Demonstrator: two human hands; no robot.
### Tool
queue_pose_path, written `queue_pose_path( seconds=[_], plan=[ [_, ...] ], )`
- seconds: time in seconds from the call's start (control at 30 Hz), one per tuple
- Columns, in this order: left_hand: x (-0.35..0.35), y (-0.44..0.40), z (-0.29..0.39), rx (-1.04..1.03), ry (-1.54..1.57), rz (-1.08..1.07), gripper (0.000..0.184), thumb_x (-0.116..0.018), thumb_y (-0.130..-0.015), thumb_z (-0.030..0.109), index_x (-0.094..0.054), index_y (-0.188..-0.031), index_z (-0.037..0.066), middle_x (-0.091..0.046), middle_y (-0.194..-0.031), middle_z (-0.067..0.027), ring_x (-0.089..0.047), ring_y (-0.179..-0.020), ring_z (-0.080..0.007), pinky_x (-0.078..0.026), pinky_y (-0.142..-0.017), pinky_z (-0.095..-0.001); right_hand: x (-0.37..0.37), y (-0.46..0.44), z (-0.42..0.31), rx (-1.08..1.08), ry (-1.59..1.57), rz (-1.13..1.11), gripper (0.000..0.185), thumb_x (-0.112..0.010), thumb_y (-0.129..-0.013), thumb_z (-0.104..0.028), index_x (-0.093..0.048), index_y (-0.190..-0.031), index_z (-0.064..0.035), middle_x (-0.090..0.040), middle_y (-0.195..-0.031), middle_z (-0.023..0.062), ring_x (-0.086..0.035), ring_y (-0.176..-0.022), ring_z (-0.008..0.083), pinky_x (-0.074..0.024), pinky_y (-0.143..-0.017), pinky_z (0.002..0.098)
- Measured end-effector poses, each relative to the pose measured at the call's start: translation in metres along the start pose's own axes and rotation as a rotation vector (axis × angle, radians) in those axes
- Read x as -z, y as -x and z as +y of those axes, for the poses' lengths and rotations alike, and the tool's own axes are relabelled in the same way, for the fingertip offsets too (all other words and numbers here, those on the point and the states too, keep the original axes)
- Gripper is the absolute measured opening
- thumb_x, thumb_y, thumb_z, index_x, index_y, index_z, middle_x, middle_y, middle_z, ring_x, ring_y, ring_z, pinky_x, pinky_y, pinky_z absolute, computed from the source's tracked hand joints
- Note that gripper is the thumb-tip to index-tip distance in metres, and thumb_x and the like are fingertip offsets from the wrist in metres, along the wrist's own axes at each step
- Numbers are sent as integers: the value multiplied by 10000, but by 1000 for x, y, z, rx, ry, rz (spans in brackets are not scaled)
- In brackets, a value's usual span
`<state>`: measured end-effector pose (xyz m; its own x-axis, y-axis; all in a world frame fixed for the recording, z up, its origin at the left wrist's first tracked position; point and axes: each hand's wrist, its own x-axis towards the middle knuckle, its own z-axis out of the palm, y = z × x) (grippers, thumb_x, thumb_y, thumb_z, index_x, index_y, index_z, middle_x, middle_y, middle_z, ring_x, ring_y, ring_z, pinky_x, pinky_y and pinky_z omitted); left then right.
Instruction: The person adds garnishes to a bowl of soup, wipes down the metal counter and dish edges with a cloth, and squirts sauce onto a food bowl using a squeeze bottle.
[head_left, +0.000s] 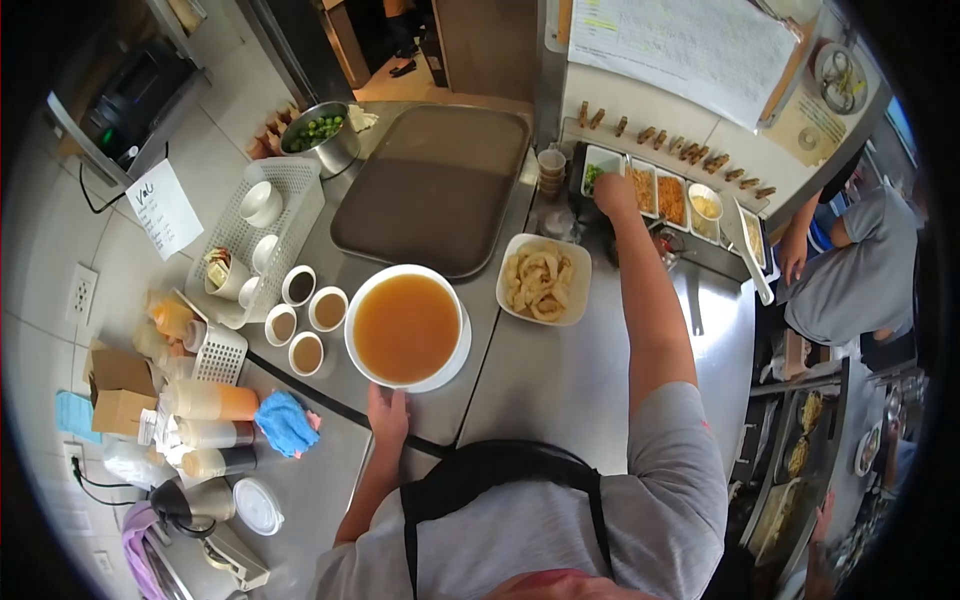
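A white bowl of amber broth (406,328) stands on the steel counter, on what looks like a white plate. Against its near edge rests my left hand (387,412), fingers closed at the rim and partly hidden by it. My right arm stretches forward, and my right hand (613,192) is at the tub of chopped green garnish (598,163). Its fingers look bunched, with the tips hidden below the knuckles. Between my arms sits a square white bowl of pale, curled pieces (544,280). Beside the garnish are tubs of shredded orange topping (671,199) and other toppings.
A brown tray (432,190) lies at the back. Several small sauce cups (307,353) stand left of the broth. Farther left are a perforated basket (305,190), squeeze bottles (215,400) and a blue cloth (287,423). Another person (860,265) is at the right.
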<state>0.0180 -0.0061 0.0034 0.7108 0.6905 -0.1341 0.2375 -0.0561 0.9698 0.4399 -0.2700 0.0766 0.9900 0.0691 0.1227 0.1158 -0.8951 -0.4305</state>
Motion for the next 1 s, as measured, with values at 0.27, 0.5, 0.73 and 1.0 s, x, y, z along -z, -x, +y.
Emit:
queue_pose_path(
  seconds=[0.27, 0.5, 0.73, 1.0],
  plan=[
    [-3, 0, -6, -32, -21, 61, 377, -467, -787, 41, -369, -1151, 32, -515, -640, -24, -467, -491, -52, -373, -412, -172, -14, -38, -20, -139, 310, -295, 269, -481, -745, -193, -609, -950, -75, -568, -1033, 115, -544, -961, 275, -450, -764, 386],
    [-3, -2, -16, -27, -30, 78, 291, -483, -804, 70, -423, -1085, 26, -511, -626, -19, -457, -480, -40, -355, -396, -167, 19, -44, -15, -136, 470, -175, 247, -424, -807, -170, -622, -941, -107, -581, -1017, 89, -561, -939, 238, -465, -728, 357],
    [-4, -2, -13, -26, -3, 75, 285, -474, -802, 58, -426, -1081, 28, -508, -618, -18, -452, -469, -43, -358, -402, -172, 22, -40, 7, 42, 524, -128, 205, -470, -760, -132, -627, -877, -70, -598, -943, 125, -579, -883, 264, -471, -707, 360],
    [-1, -2, -17, -49, -3, 53, 316, -467, -776, 34, -408, -1086, 12, -505, -609, -10, -458, -473, -55, -386, -445, -197, 27, -15, 9, 107, 446, -197, 212, -477, -730, -123, -619, -872, -54, -597, -924, 144, -576, -874, 285, -465, -721, 387]
  ],
)
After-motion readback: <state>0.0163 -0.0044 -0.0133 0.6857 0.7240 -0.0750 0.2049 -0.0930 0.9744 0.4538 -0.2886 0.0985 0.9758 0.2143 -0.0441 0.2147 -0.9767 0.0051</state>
